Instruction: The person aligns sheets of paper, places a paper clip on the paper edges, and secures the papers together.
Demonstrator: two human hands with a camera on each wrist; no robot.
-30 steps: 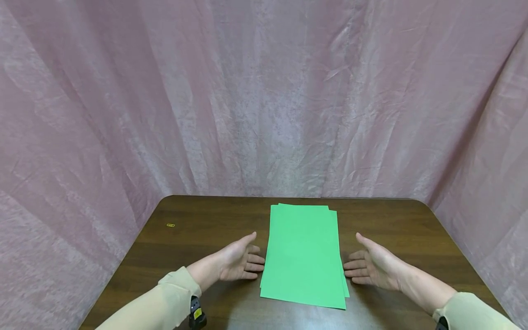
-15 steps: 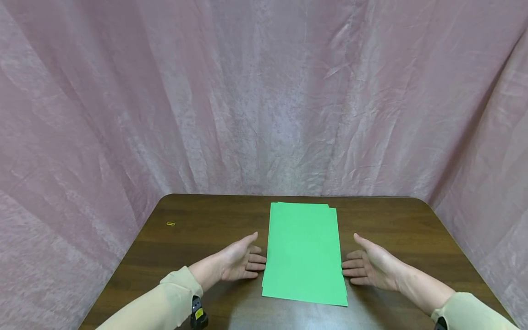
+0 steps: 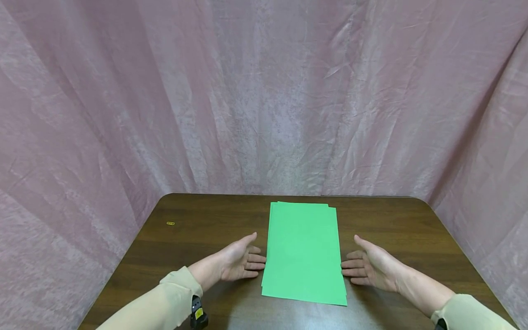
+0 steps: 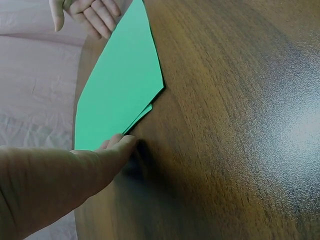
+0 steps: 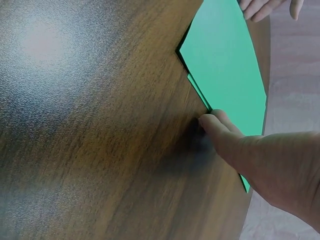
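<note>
A stack of green paper sheets (image 3: 305, 252) lies flat on the brown table, its sheets slightly out of line at the top and bottom corners. My left hand (image 3: 237, 262), fingers straight and thumb raised, touches the stack's left edge with its fingertips. On the opposite side my right hand (image 3: 373, 266) has straight fingers against the right edge. In the left wrist view a lower sheet's corner juts out beside the left hand (image 4: 107, 157). The right wrist view has a narrow strip of a lower sheet showing near the right hand (image 5: 250, 150).
A small yellow paper clip (image 3: 170, 223) lies at the back left of the wooden table (image 3: 214, 220). Pink curtains (image 3: 264, 101) hang behind the table and at both sides. Light glares off the table's front.
Both hands have come slightly inward against the stack. The sheet that stuck out at the lower right has slid in, so the edges line up more closely.
</note>
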